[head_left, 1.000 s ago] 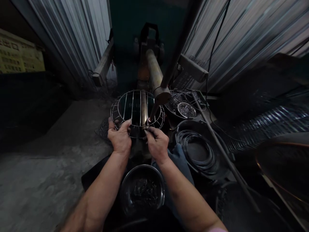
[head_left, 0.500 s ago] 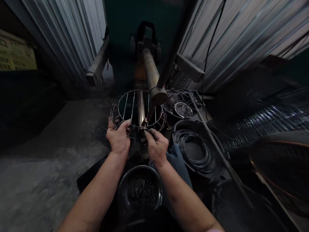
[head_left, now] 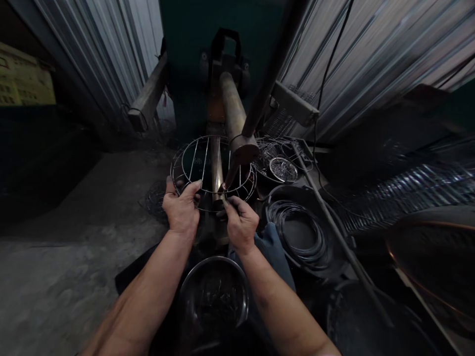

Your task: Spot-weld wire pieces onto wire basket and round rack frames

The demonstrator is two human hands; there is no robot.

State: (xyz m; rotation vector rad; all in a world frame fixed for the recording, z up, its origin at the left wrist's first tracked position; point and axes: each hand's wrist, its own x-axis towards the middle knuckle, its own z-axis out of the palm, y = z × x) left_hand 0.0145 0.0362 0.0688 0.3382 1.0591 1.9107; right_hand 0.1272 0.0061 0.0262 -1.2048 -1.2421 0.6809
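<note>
A round wire rack [head_left: 205,165] with parallel bars and a double wire rim sits around the lower metal post [head_left: 217,165] of what looks like a spot welder. My left hand [head_left: 181,207] is closed on its near left rim, thumb on top. My right hand [head_left: 242,223] pinches at the near edge, just below the copper-coloured tip [head_left: 224,187]; whatever its fingertips hold is too small to make out. Above the rack reaches the thick upper arm [head_left: 233,109] of the machine. A metal bowl [head_left: 247,296] with small metal pieces stands between my forearms.
Coiled wire [head_left: 297,247] lies in a dark tub on the right, behind it a small round wire piece [head_left: 283,169] among loose wires. A long bar [head_left: 334,232] runs along that side. Stacked wire goods [head_left: 419,193] are far right. A yellow crate [head_left: 25,79] stands left.
Both hands keep nearly the same hold on the rack at the electrode tip. The view has shifted slightly; little else differs.
</note>
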